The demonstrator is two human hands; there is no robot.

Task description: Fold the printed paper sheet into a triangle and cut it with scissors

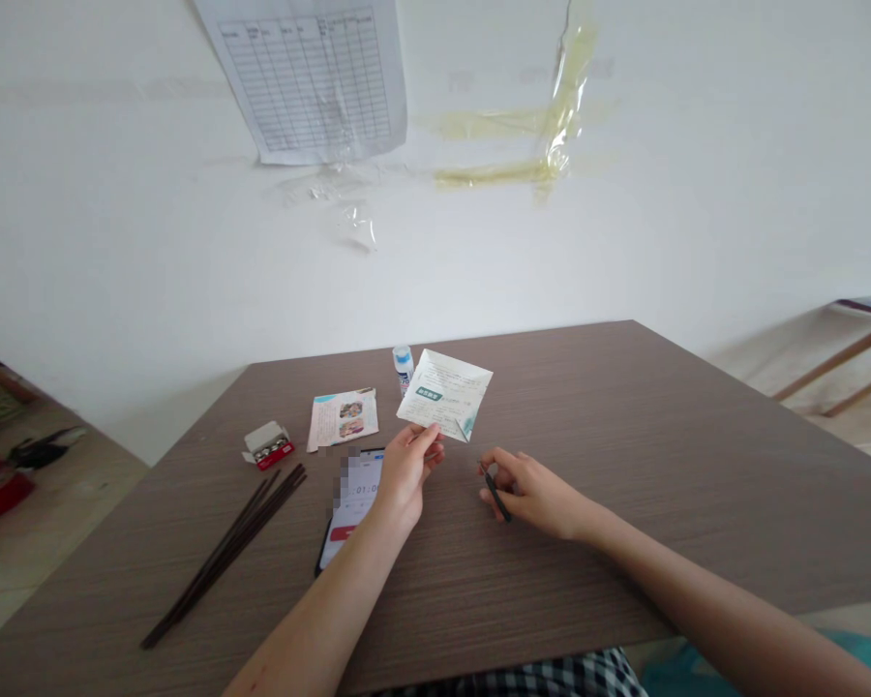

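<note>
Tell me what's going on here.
A person sits at a table, pinching a printed paper in the left hand and holding a small dark tool in the right hand. A phone, chopsticks, a leaflet, a small box and a bottle sit nearby on the table.

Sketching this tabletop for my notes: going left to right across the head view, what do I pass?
dark chopsticks, small open box, printed leaflet, left hand, folded printed paper, small dark stick, right hand
</note>
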